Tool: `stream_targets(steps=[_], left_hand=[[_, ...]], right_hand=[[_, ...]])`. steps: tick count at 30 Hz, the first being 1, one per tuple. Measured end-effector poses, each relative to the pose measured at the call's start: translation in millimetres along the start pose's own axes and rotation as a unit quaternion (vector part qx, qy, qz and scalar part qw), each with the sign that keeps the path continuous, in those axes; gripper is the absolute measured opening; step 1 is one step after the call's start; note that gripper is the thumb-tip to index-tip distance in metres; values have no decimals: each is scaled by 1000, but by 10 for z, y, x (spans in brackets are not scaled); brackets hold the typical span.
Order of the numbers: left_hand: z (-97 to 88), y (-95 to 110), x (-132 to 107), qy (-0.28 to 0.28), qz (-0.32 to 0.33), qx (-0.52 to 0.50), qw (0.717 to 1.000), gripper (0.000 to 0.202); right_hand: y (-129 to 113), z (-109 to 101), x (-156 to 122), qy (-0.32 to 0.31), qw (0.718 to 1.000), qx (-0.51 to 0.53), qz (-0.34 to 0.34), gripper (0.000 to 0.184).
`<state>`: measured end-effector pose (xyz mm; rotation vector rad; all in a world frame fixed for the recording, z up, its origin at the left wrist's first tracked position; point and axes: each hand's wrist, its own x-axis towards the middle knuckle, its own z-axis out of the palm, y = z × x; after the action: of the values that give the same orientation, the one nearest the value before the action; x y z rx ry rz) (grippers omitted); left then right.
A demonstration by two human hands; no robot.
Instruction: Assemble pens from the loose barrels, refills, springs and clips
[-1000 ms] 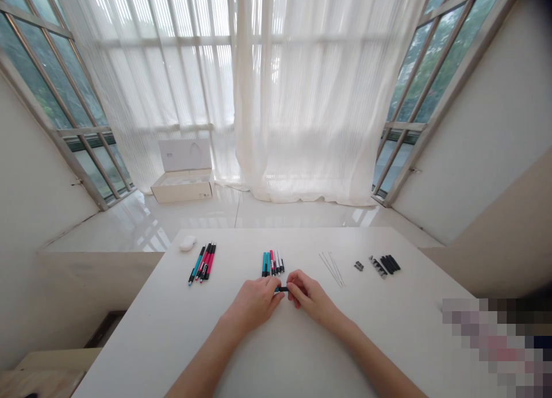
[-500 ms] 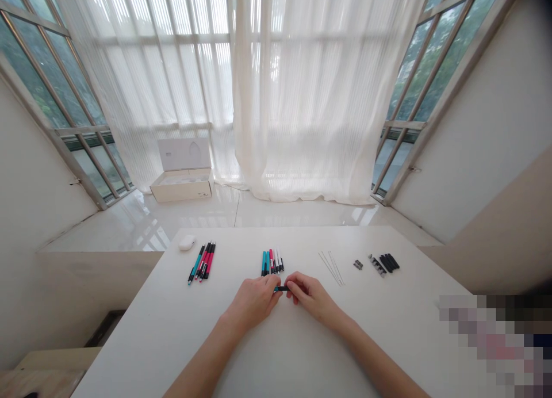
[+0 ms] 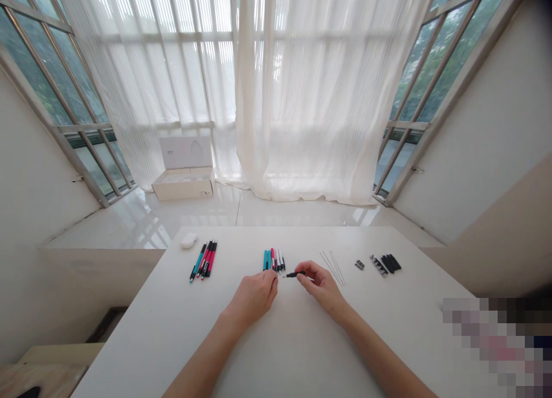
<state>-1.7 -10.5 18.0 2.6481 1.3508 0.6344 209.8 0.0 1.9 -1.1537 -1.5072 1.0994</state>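
My left hand [image 3: 255, 297] rests on the white table [image 3: 280, 352], fingers curled and pinched at the left end of a thin pen part. My right hand [image 3: 322, 284] pinches a short black pen piece [image 3: 294, 275] that spans the gap between the two hands. Just beyond my hands lies a row of teal, pink and white pen barrels [image 3: 272, 260]. Farther left a group of assembled pens [image 3: 204, 261] lies in teal, pink and black.
Thin refill rods [image 3: 332, 267] lie right of my hands, then small dark parts [image 3: 359, 265] and several black caps [image 3: 387, 264]. A white case [image 3: 188, 241] sits at the table's far left. An open cardboard box [image 3: 183, 182] stands on the floor by the curtain.
My hands have drawn apart: the right hand moved right and slightly away with the black piece, exposing more of it between the hands. The left hand stayed nearly in place.
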Motion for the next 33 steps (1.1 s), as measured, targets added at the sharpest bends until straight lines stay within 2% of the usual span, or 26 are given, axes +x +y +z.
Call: stream_targets(steps=[6, 10, 13, 19, 25, 30, 33], left_hand=[[-5, 1, -10, -5, 39, -19, 999, 29], [-14, 9, -12, 6, 29, -8, 1000, 20], [-8, 6, -9, 8, 12, 19, 1000, 20], [9, 11, -10, -10, -1, 40, 999, 20], [5, 23, -15, -29, 2, 42, 999, 20], [9, 13, -13, -44, 8, 45, 998, 18], [13, 7, -12, -52, 12, 52, 997, 18]], right_hand=[[-24, 10, -3, -1, 1000, -9, 8, 29], [-45, 1, -7, 7, 999, -38, 3, 28], [-68, -100, 4, 13, 996, -85, -11, 28], [-114, -556, 61, 126, 968, -214, -35, 34], [-53, -1122, 72, 273, 927, -255, -25, 40], [107, -1591, -2, 349, 887, -302, 29, 36], [258, -1863, -90, 390, 845, -356, 82, 31]])
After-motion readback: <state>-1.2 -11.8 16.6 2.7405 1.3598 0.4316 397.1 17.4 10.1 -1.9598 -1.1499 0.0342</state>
